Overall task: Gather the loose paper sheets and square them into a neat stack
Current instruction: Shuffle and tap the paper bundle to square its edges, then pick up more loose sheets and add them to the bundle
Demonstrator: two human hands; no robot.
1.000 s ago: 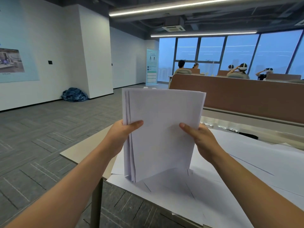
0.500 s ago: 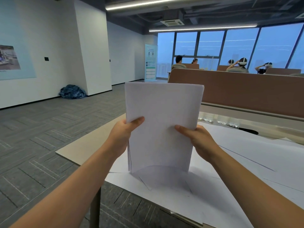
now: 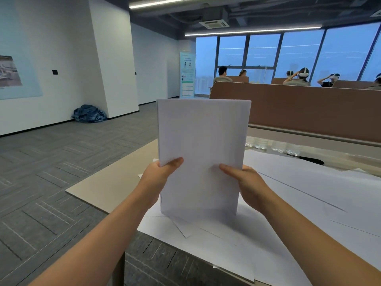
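A stack of white paper sheets (image 3: 203, 141) stands upright on its short edge, its bottom edge resting on the papers on the table. My left hand (image 3: 158, 174) grips the stack's left edge, thumb on the front face. My right hand (image 3: 245, 182) grips the right edge the same way. The stack's edges look nearly flush, with slight layering at the top right corner. Loose white sheets (image 3: 206, 234) lie flat beneath and in front of the stack.
The beige table (image 3: 107, 184) has its left corner and front edge close by, with large white sheets (image 3: 309, 195) covering its right part. A brown partition (image 3: 309, 112) runs behind. Water bottles (image 3: 268, 144) and a black object (image 3: 311, 161) lie near it. Seated people are beyond.
The fanned, offset sheets have come together into a nearly flush stack. The stack has dropped with its bottom edge onto the table papers, and both hands sit lower on its sides.
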